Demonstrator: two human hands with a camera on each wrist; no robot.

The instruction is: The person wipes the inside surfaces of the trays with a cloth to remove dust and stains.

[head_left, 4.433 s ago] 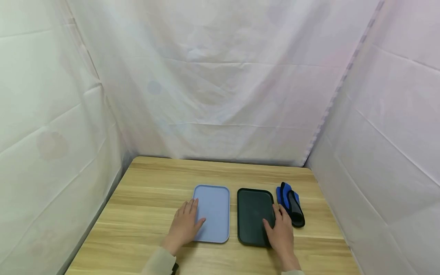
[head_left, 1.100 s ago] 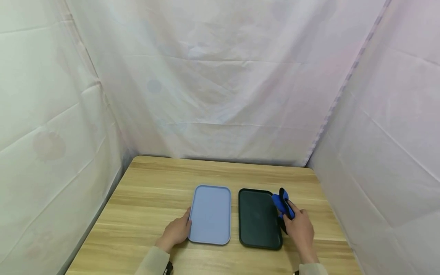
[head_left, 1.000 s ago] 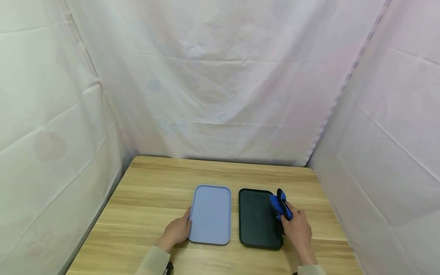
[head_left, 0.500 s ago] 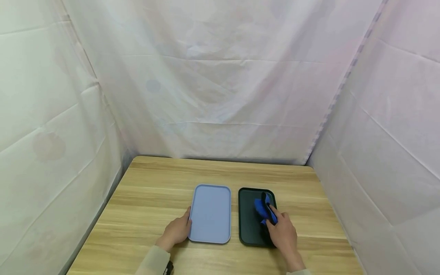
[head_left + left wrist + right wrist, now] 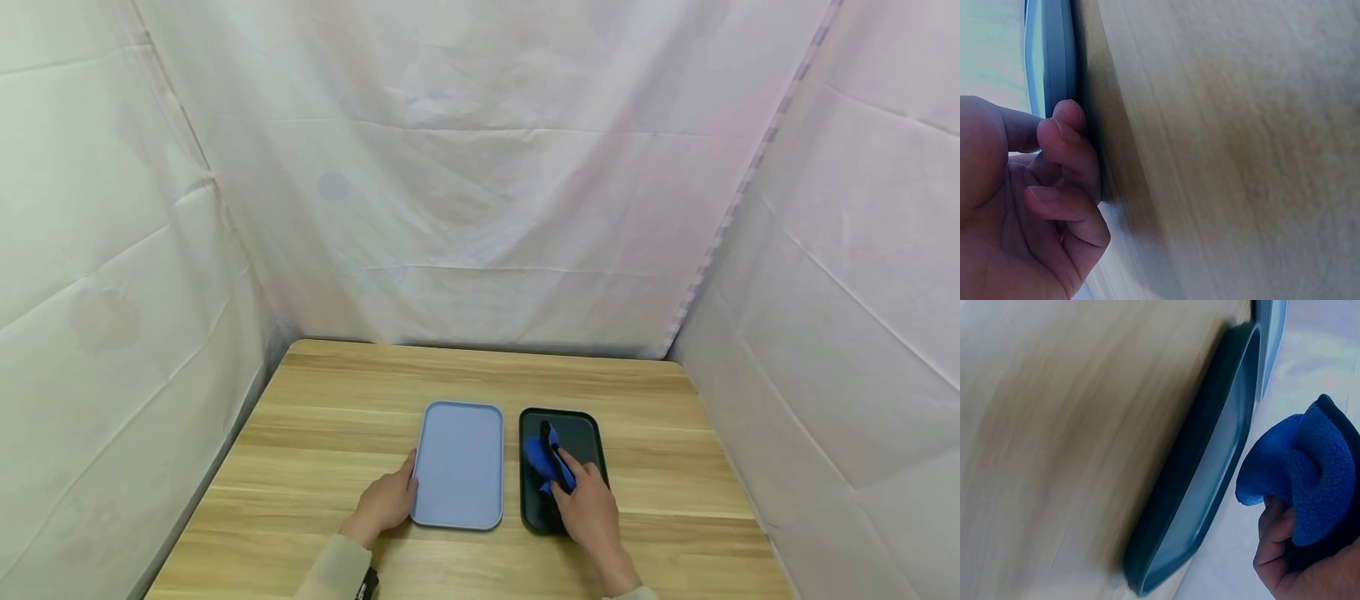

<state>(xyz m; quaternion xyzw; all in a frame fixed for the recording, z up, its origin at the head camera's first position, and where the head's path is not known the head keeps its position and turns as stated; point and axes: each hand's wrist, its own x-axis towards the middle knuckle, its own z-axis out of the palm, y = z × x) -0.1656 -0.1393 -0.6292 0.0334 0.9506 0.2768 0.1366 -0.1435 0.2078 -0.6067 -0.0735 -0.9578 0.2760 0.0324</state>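
At the left edge of a light blue tray [image 5: 459,467], my left hand [image 5: 386,502] pinches the rim; the left wrist view has the thumb above and curled fingers [image 5: 1072,150] against the side. My right hand [image 5: 591,510] grips a folded piece of blue fleecy fabric with black backing [image 5: 542,458], over the dark green tray [image 5: 581,433]. Seen from the right wrist, the fabric [image 5: 1322,469] bunches up from the fingers and appears raised off the tray [image 5: 1197,487]. Hand and fabric hide the lower middle of the dark tray in the head view.
Both trays lie side by side on a wood-grain table [image 5: 337,417], a narrow gap between them. White fabric walls [image 5: 465,208] enclose the table at the back and on both sides.
The fabric, first lying right of the dark tray, is now in my right hand and has moved left over that tray. My left hand went from resting on the blue tray to gripping its edge.
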